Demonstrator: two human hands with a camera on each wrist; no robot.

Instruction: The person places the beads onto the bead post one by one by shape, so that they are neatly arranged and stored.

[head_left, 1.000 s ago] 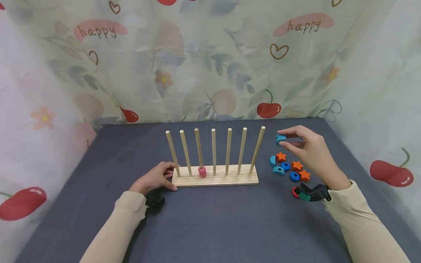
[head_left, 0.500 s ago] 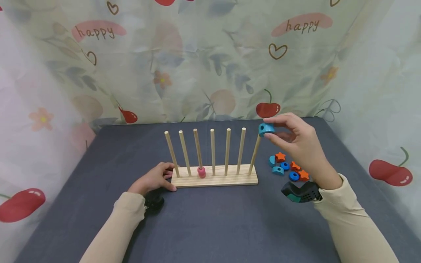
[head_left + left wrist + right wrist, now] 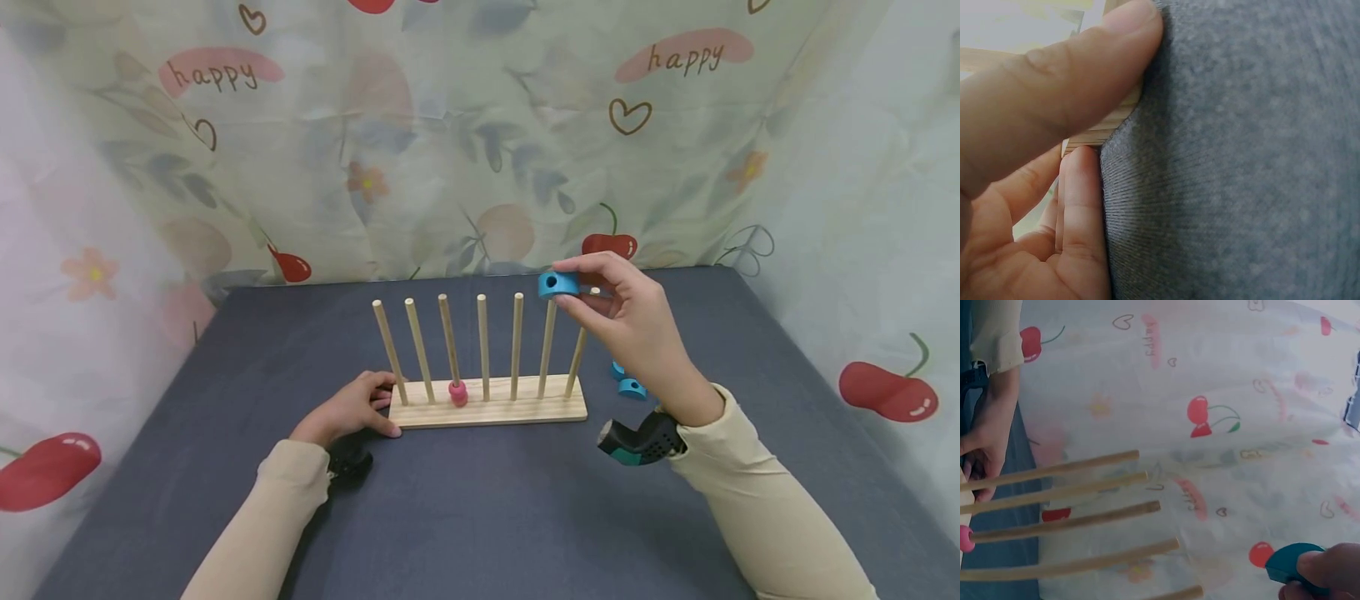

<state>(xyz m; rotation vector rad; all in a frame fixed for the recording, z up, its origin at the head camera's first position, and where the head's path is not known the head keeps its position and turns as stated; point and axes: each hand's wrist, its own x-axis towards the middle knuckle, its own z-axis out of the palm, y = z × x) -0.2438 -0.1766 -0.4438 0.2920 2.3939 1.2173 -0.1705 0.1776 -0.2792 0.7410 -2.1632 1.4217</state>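
The right-hand grip (image 3: 630,312) pinches a blue block (image 3: 558,285) at the top of the sixth peg (image 3: 547,350) from left, contact unclear; the left-hand grip (image 3: 355,408) clasps the left end of the wooden base (image 3: 487,412). A pink piece (image 3: 458,394) sits low on the third peg (image 3: 449,337); blue pieces (image 3: 632,388) lie on the counter (image 3: 480,508).

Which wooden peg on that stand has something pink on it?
The third wooden peg counting from the end the left hand holds: a pink bead sits at its base. The other six pegs show bare bases.
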